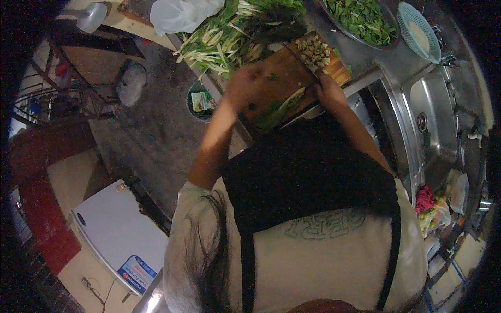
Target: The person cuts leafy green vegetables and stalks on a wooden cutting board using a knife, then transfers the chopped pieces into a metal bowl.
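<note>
My right hand (pixel 330 89) grips a knife (pixel 300 62), whose dark blade lies across a wooden cutting board (pixel 287 78). Beyond the blade, cut stem pieces (pixel 314 51) are heaped on the board's far right part. My left hand (pixel 246 80) is blurred over the board's left side, close to a pile of leafy greens with pale stems (pixel 219 43); whether it holds anything is unclear. A single leafy stalk (pixel 287 105) rests on the near part of the board. Small green bits lie between the hands.
A metal basin of cut greens (pixel 364 19) and a light blue plastic basket (pixel 419 33) stand at the far right, beyond a steel sink (pixel 430 113). A white plastic bag (pixel 184 15) lies behind the greens. Below the counter's left edge is a bin (pixel 200 102).
</note>
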A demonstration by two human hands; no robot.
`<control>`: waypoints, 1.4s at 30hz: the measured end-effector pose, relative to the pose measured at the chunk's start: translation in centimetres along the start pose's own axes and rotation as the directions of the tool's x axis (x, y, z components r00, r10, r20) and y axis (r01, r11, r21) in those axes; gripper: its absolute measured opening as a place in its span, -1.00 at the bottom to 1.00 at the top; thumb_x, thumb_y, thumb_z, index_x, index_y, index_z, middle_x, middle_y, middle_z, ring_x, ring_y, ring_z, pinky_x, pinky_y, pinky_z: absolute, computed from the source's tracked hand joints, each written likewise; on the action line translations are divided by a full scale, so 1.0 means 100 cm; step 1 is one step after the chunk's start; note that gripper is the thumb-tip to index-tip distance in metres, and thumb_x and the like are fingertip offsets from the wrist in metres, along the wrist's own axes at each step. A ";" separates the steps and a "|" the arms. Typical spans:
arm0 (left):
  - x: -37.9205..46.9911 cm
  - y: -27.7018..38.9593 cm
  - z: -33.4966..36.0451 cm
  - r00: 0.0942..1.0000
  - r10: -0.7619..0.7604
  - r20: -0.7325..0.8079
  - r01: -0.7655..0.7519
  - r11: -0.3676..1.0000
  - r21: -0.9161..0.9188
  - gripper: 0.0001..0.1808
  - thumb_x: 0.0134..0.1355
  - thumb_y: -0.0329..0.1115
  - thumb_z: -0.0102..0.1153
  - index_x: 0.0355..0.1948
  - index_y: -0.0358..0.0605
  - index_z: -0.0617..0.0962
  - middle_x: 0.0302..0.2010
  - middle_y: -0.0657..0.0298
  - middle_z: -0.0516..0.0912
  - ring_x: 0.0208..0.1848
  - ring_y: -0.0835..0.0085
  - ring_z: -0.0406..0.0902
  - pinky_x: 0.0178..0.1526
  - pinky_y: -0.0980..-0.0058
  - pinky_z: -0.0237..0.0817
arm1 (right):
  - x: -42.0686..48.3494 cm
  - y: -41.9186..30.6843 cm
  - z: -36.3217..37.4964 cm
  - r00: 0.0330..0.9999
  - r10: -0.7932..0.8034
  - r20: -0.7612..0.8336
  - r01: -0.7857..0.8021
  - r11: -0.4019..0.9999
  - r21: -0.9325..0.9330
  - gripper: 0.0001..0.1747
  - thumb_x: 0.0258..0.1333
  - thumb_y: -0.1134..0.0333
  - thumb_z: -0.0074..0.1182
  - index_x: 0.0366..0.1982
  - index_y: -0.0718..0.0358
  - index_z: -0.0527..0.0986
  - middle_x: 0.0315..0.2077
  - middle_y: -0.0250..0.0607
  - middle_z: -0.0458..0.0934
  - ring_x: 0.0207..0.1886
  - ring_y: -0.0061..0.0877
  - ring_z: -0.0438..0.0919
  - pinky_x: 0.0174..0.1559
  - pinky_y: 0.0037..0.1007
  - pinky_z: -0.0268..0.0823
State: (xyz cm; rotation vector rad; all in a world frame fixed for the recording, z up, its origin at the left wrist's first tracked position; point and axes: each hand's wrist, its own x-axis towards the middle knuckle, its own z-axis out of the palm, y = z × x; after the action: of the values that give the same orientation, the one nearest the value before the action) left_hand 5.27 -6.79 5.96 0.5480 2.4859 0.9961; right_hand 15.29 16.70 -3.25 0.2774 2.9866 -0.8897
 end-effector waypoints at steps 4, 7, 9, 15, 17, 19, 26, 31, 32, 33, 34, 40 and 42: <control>0.012 -0.025 0.077 0.962 0.243 0.128 -0.253 0.965 0.074 -0.59 0.16 -0.07 0.00 -0.08 -0.11 0.54 -0.20 0.00 0.59 -0.12 0.06 0.51 -0.06 0.24 0.32 | 0.001 0.001 0.000 1.000 -0.021 0.001 0.021 0.998 0.055 -0.65 0.03 0.37 -0.13 -0.11 0.35 0.33 -0.19 0.15 0.46 -0.07 0.00 0.42 -0.02 -0.10 0.27; 0.023 -0.041 0.095 0.956 0.293 -0.002 -0.293 0.956 -0.024 -0.61 0.14 -0.09 0.01 -0.12 -0.12 0.55 -0.22 -0.01 0.59 -0.14 0.07 0.52 -0.08 0.25 0.33 | 0.001 -0.001 -0.004 1.000 -0.018 0.001 0.018 0.997 0.075 -0.63 0.03 0.37 -0.11 -0.09 0.35 0.34 -0.19 0.15 0.46 -0.08 0.00 0.42 -0.02 -0.11 0.27; 0.029 -0.053 0.079 0.959 0.257 -0.115 -0.263 0.964 -0.040 -0.63 0.11 -0.12 0.02 -0.15 -0.12 0.56 -0.23 -0.01 0.59 -0.16 0.07 0.52 -0.09 0.25 0.34 | 0.000 -0.002 -0.003 0.996 -0.068 -0.060 0.073 0.994 0.085 -0.62 0.02 0.36 -0.10 -0.07 0.34 0.34 -0.19 0.15 0.46 -0.09 0.01 0.43 -0.02 -0.12 0.27; 0.032 -0.070 0.005 0.932 0.023 -0.361 0.047 0.982 0.185 -0.72 0.16 -0.20 0.01 -0.16 -0.06 0.57 -0.27 -0.01 0.60 -0.23 0.03 0.54 -0.19 0.23 0.36 | 0.007 0.016 0.008 0.996 0.042 0.075 -0.045 0.998 0.041 -0.57 0.04 0.30 -0.09 -0.02 0.26 0.33 -0.12 0.14 0.43 -0.02 -0.01 0.40 0.03 -0.12 0.25; 0.044 -0.083 0.005 0.924 0.050 -0.379 0.009 0.988 0.153 -0.74 0.14 -0.24 0.02 -0.18 -0.06 0.58 -0.31 0.00 0.61 -0.24 0.04 0.55 -0.22 0.23 0.37 | 0.004 0.014 0.009 0.999 -0.021 0.024 0.020 0.998 0.057 -0.58 0.05 0.29 -0.10 -0.01 0.26 0.32 -0.11 0.13 0.43 -0.02 -0.01 0.40 0.03 -0.12 0.25; 0.059 -0.086 0.006 0.926 0.166 -0.339 -0.079 0.964 0.255 -0.77 0.09 -0.29 0.01 -0.25 -0.08 0.59 -0.34 0.01 0.61 -0.24 0.05 0.55 -0.20 0.24 0.36 | 0.004 0.016 0.007 0.997 -0.075 -0.031 0.077 0.994 0.078 -0.58 0.05 0.29 -0.10 -0.01 0.26 0.32 -0.11 0.13 0.43 -0.02 -0.01 0.40 0.03 -0.12 0.26; 0.102 -0.084 0.031 0.987 0.107 -0.123 0.006 0.730 0.683 -0.81 0.04 -0.30 0.00 -0.39 -0.05 0.62 -0.32 0.13 0.61 -0.22 0.16 0.54 -0.12 0.21 0.35 | 0.005 0.022 0.011 0.999 -0.001 0.053 -0.003 0.997 0.082 -0.52 0.06 0.32 -0.10 0.04 0.31 0.24 -0.07 0.12 0.38 0.04 -0.05 0.34 0.06 -0.19 0.19; 0.105 -0.099 0.032 0.955 0.239 -0.175 -0.042 0.694 0.719 -0.80 0.02 -0.24 0.06 -0.39 -0.05 0.62 -0.33 0.15 0.59 -0.22 0.20 0.53 -0.11 0.22 0.34 | 0.005 0.038 0.022 0.998 -0.065 0.002 0.065 0.997 0.036 -0.60 0.06 0.30 -0.13 -0.06 0.34 0.31 -0.14 0.12 0.44 -0.02 -0.02 0.39 0.05 -0.15 0.24; 0.107 -0.103 0.033 0.956 0.230 -0.180 -0.029 0.689 0.724 -0.80 0.00 -0.23 0.08 -0.39 -0.05 0.62 -0.34 0.15 0.59 -0.22 0.20 0.52 -0.12 0.23 0.34 | 0.003 0.038 0.023 0.995 -0.092 -0.024 0.093 0.995 0.030 -0.60 0.06 0.30 -0.13 -0.06 0.34 0.31 -0.16 0.12 0.44 -0.02 -0.02 0.39 0.05 -0.15 0.24; 0.108 -0.097 0.029 0.957 0.227 -0.181 -0.024 0.682 0.731 -0.80 -0.01 -0.23 0.11 -0.38 -0.06 0.62 -0.35 0.15 0.59 -0.23 0.20 0.52 -0.12 0.23 0.34 | 0.002 0.037 0.022 0.992 -0.113 -0.057 0.115 0.993 0.024 -0.61 0.06 0.30 -0.12 -0.07 0.34 0.31 -0.17 0.12 0.45 -0.03 -0.01 0.39 0.05 -0.15 0.24; 0.104 -0.093 0.023 0.950 0.232 -0.208 -0.035 0.743 0.669 -0.80 -0.01 -0.23 0.13 -0.38 -0.06 0.61 -0.33 0.15 0.59 -0.22 0.19 0.52 -0.12 0.24 0.33 | 0.003 0.036 0.021 0.993 -0.105 -0.052 0.106 0.994 0.024 -0.61 0.06 0.30 -0.12 -0.07 0.34 0.31 -0.16 0.12 0.44 -0.02 -0.02 0.39 0.05 -0.14 0.23; 0.044 -0.062 -0.019 0.875 0.052 -0.481 -0.076 0.997 -0.031 -0.86 0.04 -0.29 0.18 -0.41 -0.11 0.58 -0.25 0.21 0.63 -0.17 0.37 0.54 -0.12 0.42 0.33 | 0.000 0.033 0.019 0.996 -0.081 -0.022 0.082 0.995 0.059 -0.58 0.09 0.26 -0.11 -0.03 0.33 0.31 -0.07 0.14 0.41 0.01 -0.02 0.38 0.07 -0.14 0.22; 0.018 -0.043 -0.037 0.859 -0.020 -0.512 -0.160 0.939 -0.305 -0.87 0.08 -0.32 0.18 -0.41 -0.14 0.56 -0.23 0.22 0.63 -0.16 0.47 0.53 -0.09 0.49 0.31 | 0.004 0.040 0.027 0.999 -0.028 0.023 0.029 0.999 -0.025 -0.55 0.09 0.23 -0.10 0.00 0.32 0.30 -0.04 0.14 0.39 0.02 -0.02 0.38 0.08 -0.15 0.22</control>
State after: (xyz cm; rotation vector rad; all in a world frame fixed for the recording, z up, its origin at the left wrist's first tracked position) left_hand 1.02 -10.85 4.93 0.2880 2.6443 1.7527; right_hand 15.48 18.62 -7.71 0.2234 2.9858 -0.8511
